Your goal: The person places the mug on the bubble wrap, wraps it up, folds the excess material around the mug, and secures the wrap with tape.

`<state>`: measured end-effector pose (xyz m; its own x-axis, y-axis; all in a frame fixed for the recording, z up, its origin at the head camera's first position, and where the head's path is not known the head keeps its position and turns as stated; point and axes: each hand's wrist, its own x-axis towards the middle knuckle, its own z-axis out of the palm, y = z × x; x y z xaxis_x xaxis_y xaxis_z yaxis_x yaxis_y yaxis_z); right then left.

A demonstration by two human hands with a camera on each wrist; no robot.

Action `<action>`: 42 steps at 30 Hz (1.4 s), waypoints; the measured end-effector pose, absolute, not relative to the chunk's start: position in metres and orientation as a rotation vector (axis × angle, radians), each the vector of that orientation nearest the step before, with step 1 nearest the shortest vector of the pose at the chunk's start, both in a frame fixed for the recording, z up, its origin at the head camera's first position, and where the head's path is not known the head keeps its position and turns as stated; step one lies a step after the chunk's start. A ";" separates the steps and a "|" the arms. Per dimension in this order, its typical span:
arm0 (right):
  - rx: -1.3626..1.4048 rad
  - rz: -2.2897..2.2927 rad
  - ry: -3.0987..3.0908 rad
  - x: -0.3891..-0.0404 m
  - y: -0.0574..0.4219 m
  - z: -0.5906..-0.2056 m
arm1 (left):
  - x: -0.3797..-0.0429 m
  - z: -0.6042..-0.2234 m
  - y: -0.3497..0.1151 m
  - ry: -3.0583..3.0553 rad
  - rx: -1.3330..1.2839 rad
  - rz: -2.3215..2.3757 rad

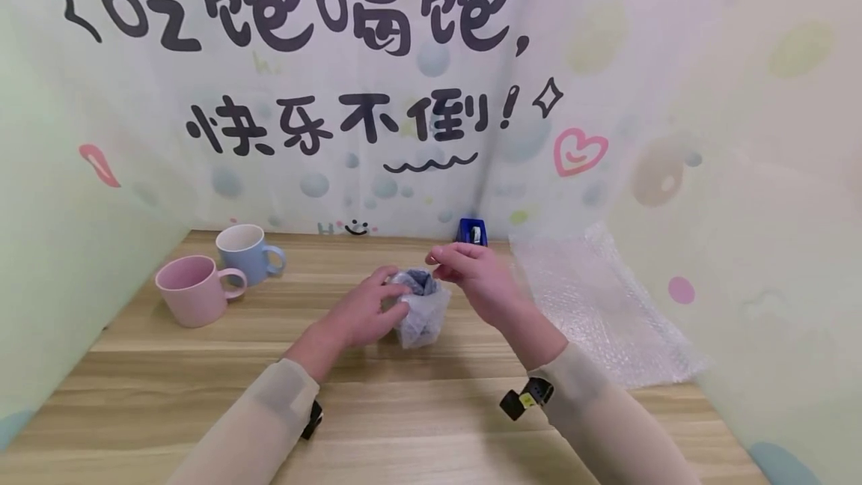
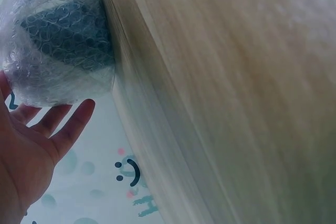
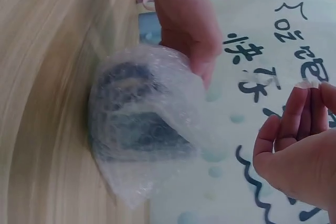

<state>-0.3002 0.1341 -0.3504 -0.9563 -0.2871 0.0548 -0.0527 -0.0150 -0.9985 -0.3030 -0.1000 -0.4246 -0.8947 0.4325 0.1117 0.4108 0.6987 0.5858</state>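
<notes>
A dark blue-grey item wrapped in bubble wrap (image 1: 426,319) stands on the table in the middle of the head view; the wrap hides its exact kind. From its left side my left hand (image 1: 367,310) touches the wrap with spread, fairly straight fingers (image 2: 73,127). Raised just right of and above the bundle, my right hand (image 1: 474,275) pinches a small clear strip (image 3: 307,84), which looks like tape, between thumb and fingertips. The right wrist view shows that strip apart from the bundle (image 3: 144,129).
A pink mug (image 1: 194,298) and a light blue mug (image 1: 245,257) stand at the left back. Behind my right hand sits a blue tape dispenser (image 1: 473,230). A flat sheet of bubble wrap (image 1: 606,313) lies along the right side. A printed wall sheet (image 1: 377,193) rises behind the table.
</notes>
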 end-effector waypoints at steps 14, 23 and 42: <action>-0.213 -2.095 2.101 -0.337 0.115 -0.379 | -0.304 -0.428 -0.099 2.889 0.751 0.989; -0.205 -2.032 2.187 -0.345 0.113 -0.388 | -0.304 -0.425 -0.092 2.927 0.687 0.971; -0.243 -1.800 2.498 -0.363 0.110 -0.405 | -0.305 -0.429 -0.092 2.965 0.698 0.963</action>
